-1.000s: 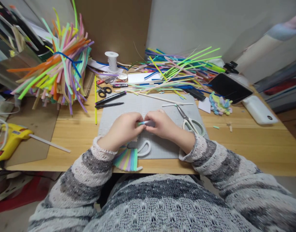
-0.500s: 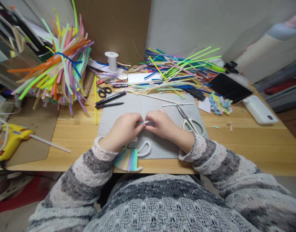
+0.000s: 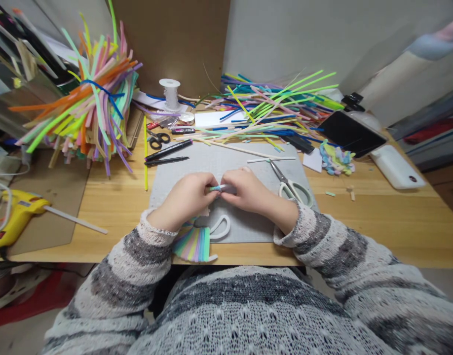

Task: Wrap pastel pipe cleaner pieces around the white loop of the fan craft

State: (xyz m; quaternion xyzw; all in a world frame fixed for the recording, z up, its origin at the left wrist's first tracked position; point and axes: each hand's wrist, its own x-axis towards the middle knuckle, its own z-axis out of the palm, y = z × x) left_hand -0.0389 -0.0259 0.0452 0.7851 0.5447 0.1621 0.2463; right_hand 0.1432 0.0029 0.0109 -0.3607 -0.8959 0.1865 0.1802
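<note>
Above a grey mat [image 3: 248, 229], my left hand [image 3: 195, 194] and my right hand [image 3: 243, 187] meet, fingertips pinched on a small pipe cleaner piece [image 3: 216, 188]. Pale green and blue show on the piece near the left fingers, white near the right ones. Below my left wrist lies a fan of pastel pipe cleaners [image 3: 195, 244], partly under the sleeve. A white loop [image 3: 221, 227] sticks out at its right. White-handled scissors [image 3: 291, 185] lie right of my right hand, beside a thin white pipe cleaner [image 3: 271, 159].
Two black pens [image 3: 169, 153] and black scissors [image 3: 159, 140] lie at the mat's upper left. Loose pipe cleaners [image 3: 263, 108] spread along the back; a tied bundle [image 3: 96, 98] stands left. A yellow glue gun [image 3: 19, 217] is far left, a phone [image 3: 352, 135] at right.
The fingers of my left hand have shifted slightly, and more of the green and blue part of the piece shows between the hands. Otherwise the scene is nearly the same.
</note>
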